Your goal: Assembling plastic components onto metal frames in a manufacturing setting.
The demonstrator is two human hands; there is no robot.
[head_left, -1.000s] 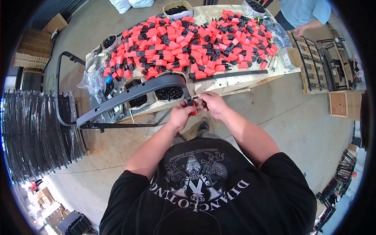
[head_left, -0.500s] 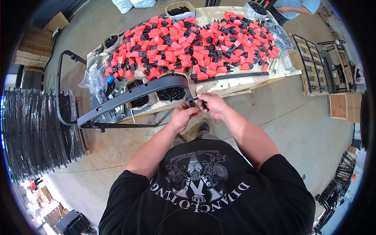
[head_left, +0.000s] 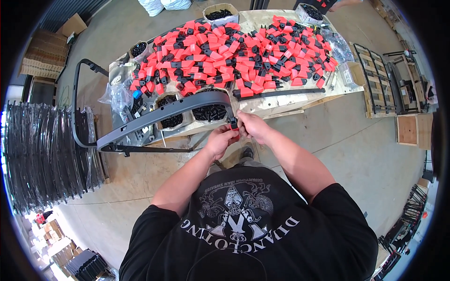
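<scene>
A black bent metal frame (head_left: 164, 111) rests across the near left of the table, its curved end coming down to my hands. At that end sits a red and black plastic cap (head_left: 234, 124). My left hand (head_left: 219, 142) grips the cap's red part from below, fingers closed round it. My right hand (head_left: 253, 126) is pinched against the cap's right side; whatever its fingertips hold is hidden. Behind the frame stand two open bags of small black parts, one on the left (head_left: 169, 121) and one nearer my hands (head_left: 208, 114).
A large pile of red and black caps (head_left: 201, 56) covers the table (head_left: 272, 104). A long black bar (head_left: 281, 92) lies along its near edge. Wrapped black frames (head_left: 49, 154) are stacked at left, a pallet (head_left: 377, 79) stands at right, and another person's arm (head_left: 344, 4) shows top right.
My right hand has closed in on the cap, and the dark piece seen at its fingers is now hidden. The other person has moved mostly out of view. The whole view has shifted slightly.
</scene>
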